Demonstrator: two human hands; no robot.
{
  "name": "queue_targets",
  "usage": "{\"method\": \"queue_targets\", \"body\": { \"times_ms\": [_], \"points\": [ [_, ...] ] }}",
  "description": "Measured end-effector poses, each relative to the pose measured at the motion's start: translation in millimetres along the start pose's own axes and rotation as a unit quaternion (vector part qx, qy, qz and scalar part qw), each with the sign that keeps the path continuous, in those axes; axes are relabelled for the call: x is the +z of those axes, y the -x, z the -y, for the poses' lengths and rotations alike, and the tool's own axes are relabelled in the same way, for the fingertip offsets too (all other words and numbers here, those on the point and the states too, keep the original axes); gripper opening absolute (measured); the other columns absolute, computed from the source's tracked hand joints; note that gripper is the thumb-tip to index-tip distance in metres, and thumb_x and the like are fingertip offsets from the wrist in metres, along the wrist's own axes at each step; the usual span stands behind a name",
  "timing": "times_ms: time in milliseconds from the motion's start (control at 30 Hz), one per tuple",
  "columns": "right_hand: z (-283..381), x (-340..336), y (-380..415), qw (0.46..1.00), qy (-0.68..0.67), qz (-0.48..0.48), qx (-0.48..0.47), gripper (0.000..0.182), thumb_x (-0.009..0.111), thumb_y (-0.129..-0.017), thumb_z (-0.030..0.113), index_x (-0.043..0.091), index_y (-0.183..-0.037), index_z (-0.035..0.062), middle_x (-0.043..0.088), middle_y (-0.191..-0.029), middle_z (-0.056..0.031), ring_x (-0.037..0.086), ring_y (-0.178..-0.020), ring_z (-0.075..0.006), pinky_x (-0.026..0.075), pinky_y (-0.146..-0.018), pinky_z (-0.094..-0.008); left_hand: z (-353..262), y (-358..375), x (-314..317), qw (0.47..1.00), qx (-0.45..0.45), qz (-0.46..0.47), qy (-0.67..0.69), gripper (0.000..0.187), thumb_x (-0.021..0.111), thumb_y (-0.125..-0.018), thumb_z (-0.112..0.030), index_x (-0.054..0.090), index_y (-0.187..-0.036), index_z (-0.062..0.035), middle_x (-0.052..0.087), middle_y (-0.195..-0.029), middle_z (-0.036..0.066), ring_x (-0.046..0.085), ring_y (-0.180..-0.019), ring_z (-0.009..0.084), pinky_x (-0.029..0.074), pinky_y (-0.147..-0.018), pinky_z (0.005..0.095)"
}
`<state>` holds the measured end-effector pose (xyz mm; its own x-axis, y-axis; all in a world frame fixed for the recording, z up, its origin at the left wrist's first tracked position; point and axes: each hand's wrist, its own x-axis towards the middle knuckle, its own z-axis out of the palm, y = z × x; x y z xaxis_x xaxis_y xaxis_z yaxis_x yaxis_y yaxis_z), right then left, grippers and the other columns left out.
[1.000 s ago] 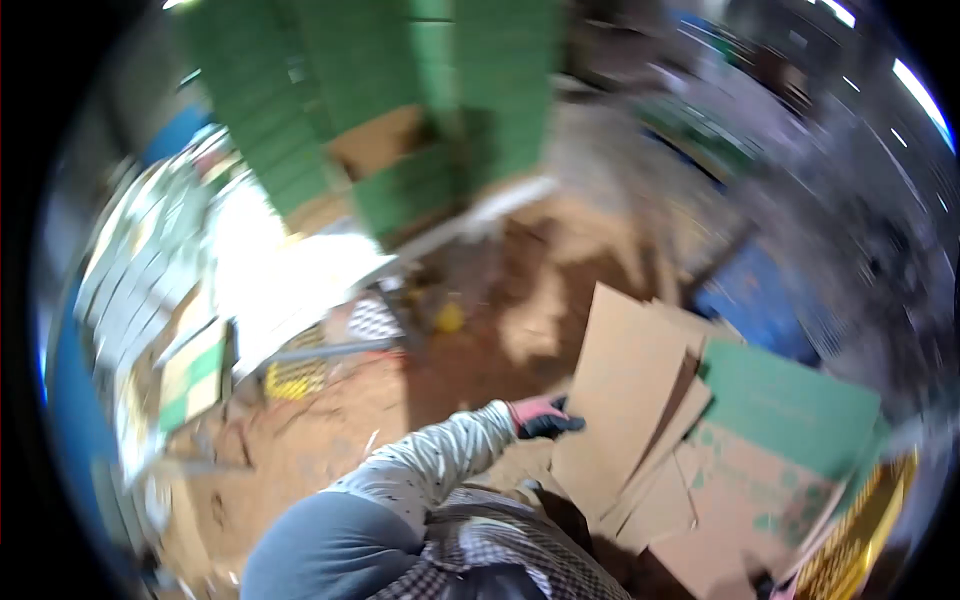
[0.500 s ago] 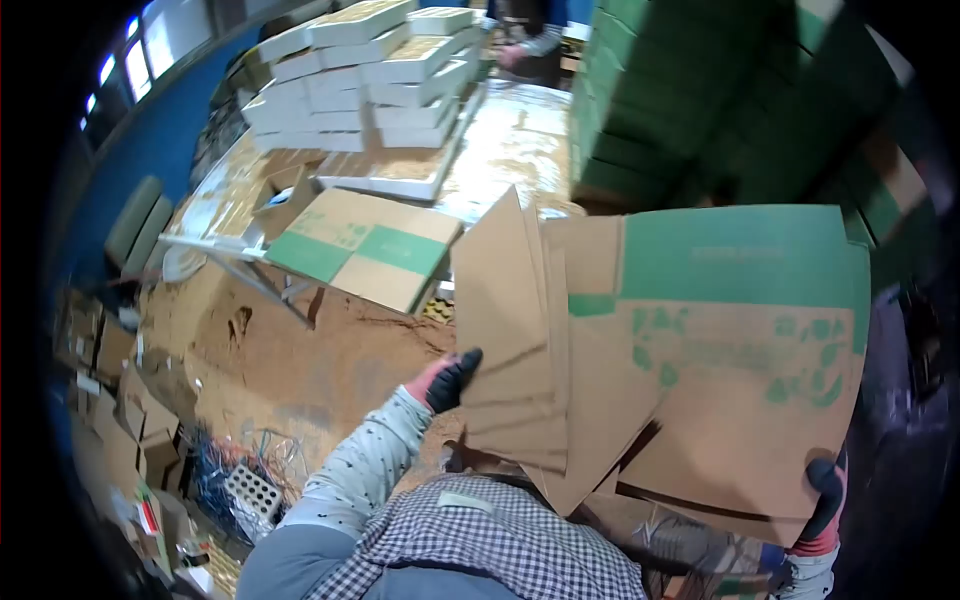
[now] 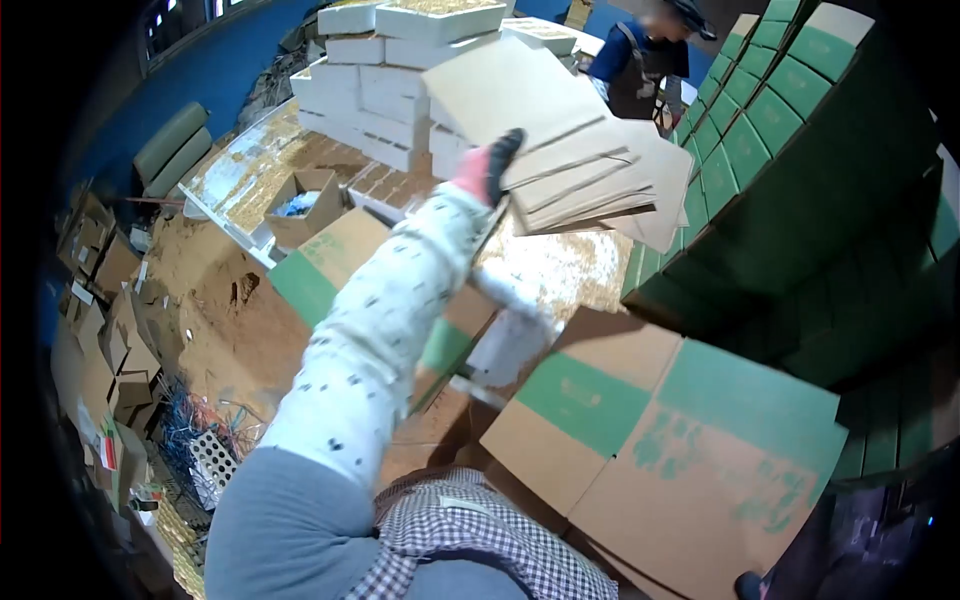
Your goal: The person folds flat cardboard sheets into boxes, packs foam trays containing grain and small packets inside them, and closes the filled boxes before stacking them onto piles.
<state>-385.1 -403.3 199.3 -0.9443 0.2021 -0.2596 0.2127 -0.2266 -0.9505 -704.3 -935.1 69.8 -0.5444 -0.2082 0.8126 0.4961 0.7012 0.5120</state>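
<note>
My left hand, in a black and pink glove, is raised and closed on the edge of a fanned stack of plain cardboard sheets. Those sheets are held above the table, in front of the white boxes. At the lower right, a flattened green-and-brown cardboard box tilts in front of my body. Only a dark gloved tip of my right hand shows, on that box's bottom edge; its other fingers are hidden. Another flattened carton lies at the table's near edge, partly behind my left sleeve.
White foam boxes are stacked on the table. An open small carton stands near its left corner. Green cartons form a tall stack on the right, with a person behind. Cardboard scraps line the left floor.
My left hand has swung up and forward with the cardboard sheets, away from the flattened box. That box has dropped lower with my right hand, which is now mostly out of frame.
</note>
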Motion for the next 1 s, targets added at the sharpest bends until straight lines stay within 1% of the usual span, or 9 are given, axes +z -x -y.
{"method": "queue_targets", "body": {
  "times_ms": [100,267,433,533,633,700,867,967,1000],
  "points": [
    [-12,-3,-39,0.999,-0.026,0.014,-0.021,0.075,0.061,-0.071,0.003,0.031,-0.139,0.0107,0.044,-0.131,-0.0156,0.049,-0.115,-0.0324,0.045,-0.093,-0.0440,27,-55,83,0.952,-0.272,0.106,0.087,0.051,0.054,-0.087,-0.042,0.052,-0.123,-0.0049,0.058,-0.117,0.017,0.055,-0.108,0.0267,0.042,-0.090,0.0337],
    [18,39,-73,0.994,0.034,-0.102,-0.017,0.079,0.053,-0.068,-0.002,0.026,-0.141,0.0068,0.043,-0.133,-0.0154,0.043,-0.120,-0.0299,0.040,-0.098,-0.0365,9,47,115,0.849,-0.365,0.244,0.293,0.048,0.055,-0.088,-0.039,0.051,-0.123,-0.0056,0.058,-0.111,0.009,0.054,-0.100,0.0168,0.044,-0.086,0.0283],
    [-19,-9,-121,0.981,0.192,-0.026,-0.013,0.065,0.054,-0.073,0.005,0.033,-0.135,0.0032,0.047,-0.127,-0.0156,0.047,-0.108,-0.0280,0.041,-0.090,-0.0367,-50,93,63,0.673,-0.487,0.321,0.456,0.046,0.056,-0.089,-0.036,0.050,-0.123,-0.0063,0.057,-0.105,0.001,0.053,-0.093,0.0069,0.045,-0.082,0.0230],
    [-23,42,-165,0.973,0.228,0.035,-0.026,0.061,0.054,-0.074,0.007,0.036,-0.132,0.0033,0.047,-0.127,-0.0154,0.047,-0.109,-0.0283,0.040,-0.091,-0.0371,-36,86,15,0.743,-0.444,0.135,0.482,0.044,0.061,-0.087,-0.022,0.047,-0.125,-0.0052,0.057,-0.103,0.001,0.054,-0.090,0.0057,0.046,-0.080,0.0210],
    [-30,93,-202,0.958,0.256,0.118,-0.058,0.056,0.054,-0.076,0.009,0.038,-0.130,0.0035,0.047,-0.126,-0.0151,0.047,-0.110,-0.0285,0.039,-0.093,-0.0375,-18,63,-90,0.700,-0.430,0.092,0.562,0.068,0.063,-0.078,-0.005,0.031,-0.138,-0.0066,0.054,-0.121,0.005,0.053,-0.105,0.0099,0.042,-0.091,0.0262],
    [-33,126,-218,0.944,0.269,0.169,-0.084,0.053,0.054,-0.077,0.010,0.039,-0.128,0.0036,0.048,-0.126,-0.0149,0.047,-0.111,-0.0287,0.038,-0.094,-0.0377,0,46,-144,0.877,-0.262,0.110,0.388,0.076,0.068,-0.070,-0.009,0.032,-0.137,-0.0068,0.051,-0.125,0.007,0.053,-0.109,0.0148,0.043,-0.092,0.0308],
    [-39,223,-232,0.907,0.283,0.263,-0.169,0.046,0.054,-0.080,0.014,0.043,-0.124,0.0038,0.049,-0.125,-0.0145,0.047,-0.112,-0.0290,0.037,-0.096,-0.0383,-13,4,-256,0.939,-0.128,0.079,0.310,0.062,0.062,-0.073,0.001,0.040,-0.130,-0.0028,0.049,-0.128,0.007,0.044,-0.120,0.0178,0.035,-0.101,0.0321],
    [-52,278,-221,0.886,0.284,0.294,-0.220,0.042,0.054,-0.081,0.016,0.045,-0.121,0.0040,0.049,-0.125,-0.0143,0.046,-0.113,-0.0293,0.036,-0.097,-0.0387,19,2,-314,0.853,-0.164,0.091,0.488,0.063,0.060,-0.071,0.005,0.041,-0.130,-0.0047,0.049,-0.128,0.008,0.047,-0.118,0.0200,0.040,-0.098,0.0335],
    [-60,295,-216,0.879,0.285,0.301,-0.234,0.041,0.054,-0.082,0.016,0.046,-0.120,0.0041,0.049,-0.125,-0.0142,0.046,-0.114,-0.0294,0.036,-0.098,-0.0388,24,6,-344,0.926,-0.191,0.135,0.295,0.057,0.060,-0.074,-0.002,0.042,-0.128,-0.0022,0.047,-0.129,0.011,0.046,-0.119,0.0216,0.039,-0.098,0.0337]
  ]
}}
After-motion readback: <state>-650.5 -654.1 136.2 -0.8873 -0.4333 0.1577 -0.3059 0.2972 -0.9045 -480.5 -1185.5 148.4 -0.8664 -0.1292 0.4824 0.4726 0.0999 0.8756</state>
